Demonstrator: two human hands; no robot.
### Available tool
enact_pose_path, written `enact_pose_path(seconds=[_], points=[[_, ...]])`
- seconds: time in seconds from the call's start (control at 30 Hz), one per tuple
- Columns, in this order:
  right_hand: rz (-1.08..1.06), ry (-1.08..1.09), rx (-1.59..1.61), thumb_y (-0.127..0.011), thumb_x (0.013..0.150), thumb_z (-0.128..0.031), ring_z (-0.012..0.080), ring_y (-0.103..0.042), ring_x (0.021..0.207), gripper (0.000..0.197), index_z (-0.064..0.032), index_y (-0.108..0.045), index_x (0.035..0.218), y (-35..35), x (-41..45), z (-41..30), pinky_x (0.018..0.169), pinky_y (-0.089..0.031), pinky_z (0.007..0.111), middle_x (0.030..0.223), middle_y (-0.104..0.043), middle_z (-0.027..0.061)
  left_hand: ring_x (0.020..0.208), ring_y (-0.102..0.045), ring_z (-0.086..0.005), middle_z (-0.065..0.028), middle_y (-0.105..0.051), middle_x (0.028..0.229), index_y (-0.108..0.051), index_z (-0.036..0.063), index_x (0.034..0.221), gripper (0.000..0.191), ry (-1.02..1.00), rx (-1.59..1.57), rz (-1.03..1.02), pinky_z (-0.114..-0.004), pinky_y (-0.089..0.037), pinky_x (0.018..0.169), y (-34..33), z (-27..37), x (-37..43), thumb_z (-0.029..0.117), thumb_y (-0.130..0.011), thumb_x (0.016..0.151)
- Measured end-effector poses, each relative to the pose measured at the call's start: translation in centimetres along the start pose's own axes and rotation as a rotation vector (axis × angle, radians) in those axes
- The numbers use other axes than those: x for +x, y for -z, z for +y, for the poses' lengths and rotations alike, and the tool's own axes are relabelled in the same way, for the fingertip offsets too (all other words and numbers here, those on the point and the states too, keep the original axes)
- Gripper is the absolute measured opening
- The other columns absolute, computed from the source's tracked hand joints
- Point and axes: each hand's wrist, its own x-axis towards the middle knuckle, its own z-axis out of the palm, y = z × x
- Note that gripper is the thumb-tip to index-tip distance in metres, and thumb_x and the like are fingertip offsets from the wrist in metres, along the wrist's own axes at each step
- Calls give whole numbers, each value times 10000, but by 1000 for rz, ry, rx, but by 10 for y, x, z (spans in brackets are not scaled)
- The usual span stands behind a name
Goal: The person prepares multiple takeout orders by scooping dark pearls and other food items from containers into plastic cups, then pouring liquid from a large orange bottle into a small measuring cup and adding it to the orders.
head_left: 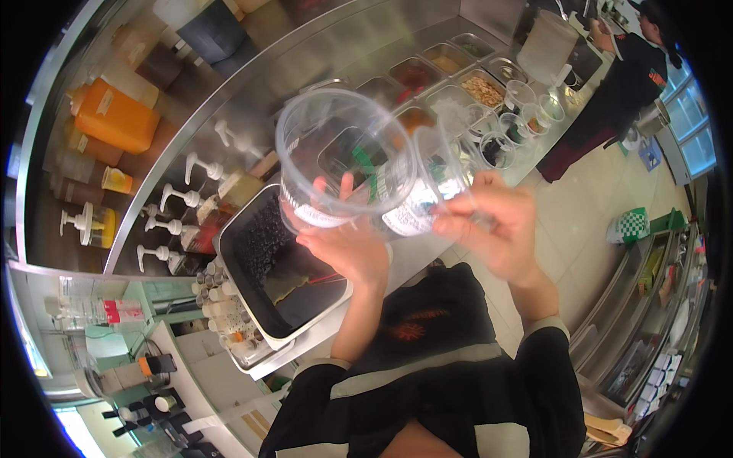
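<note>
Held up over the counter, a large clear plastic cup (343, 151) with a printed label rests in the fingers of my left hand (349, 243), its round mouth towards the camera. My right hand (492, 226) pinches more clear plastic cups (438, 166) by the rim, close beside the large one; a label with writing shows on them. How many they are cannot be told. Beneath my left hand stands a deep white-rimmed tray (226, 243) with black pearls or jelly in dark liquid and a red-handled tool.
Steel topping pans (482, 87) line the counter's back. Several filled clear cups (497, 150) stand to the right, near a large pitcher (548, 46). White-pump syrup bottles (184, 229) are at left. A co-worker (618, 86) stands at the upper right.
</note>
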Motion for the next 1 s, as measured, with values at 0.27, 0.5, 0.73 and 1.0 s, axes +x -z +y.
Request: enact_pose_path(seconds=[0.27, 0.5, 0.73, 1.0], points=[[90, 62, 91, -673, 703, -160, 111, -481, 464, 99, -80, -649, 756, 2, -7, 37, 693, -308, 282, 589, -596, -17, 1148, -365, -290, -114, -353, 1256, -195, 138, 1321, 652, -168, 231, -64, -502, -373, 875, 10, -27, 41, 571, -283, 842], [173, 374, -444, -688, 653, -178, 91, -451, 445, 110, -108, -611, 687, 83, 54, 96, 727, -341, 346, 563, -556, -50, 1107, -416, -171, -36, -429, 1242, -366, 129, 1268, 699, 374, -325, -268, -453, -410, 794, 38, -62, 70, 598, -445, 756], [-148, 714, -54, -693, 646, -227, 93, -465, 472, 168, -113, -588, 711, 97, 89, 187, 742, -365, 372, 581, -519, -51, 974, -484, -271, -123, -450, 1180, -421, 131, 1188, 783, 609, -710, -232, -373, -491, 696, -22, -147, 39, 624, -613, 610], [-355, 44, 642, -595, 755, -153, 176, -559, 732, 145, -22, -588, 815, 85, 184, 306, 665, -440, 287, 792, -583, 88, 874, -503, -254, -185, -304, 1308, -437, 185, 1200, 702, 432, -702, -218, -401, -438, 613, -23, -159, 42, 550, -650, 640]])
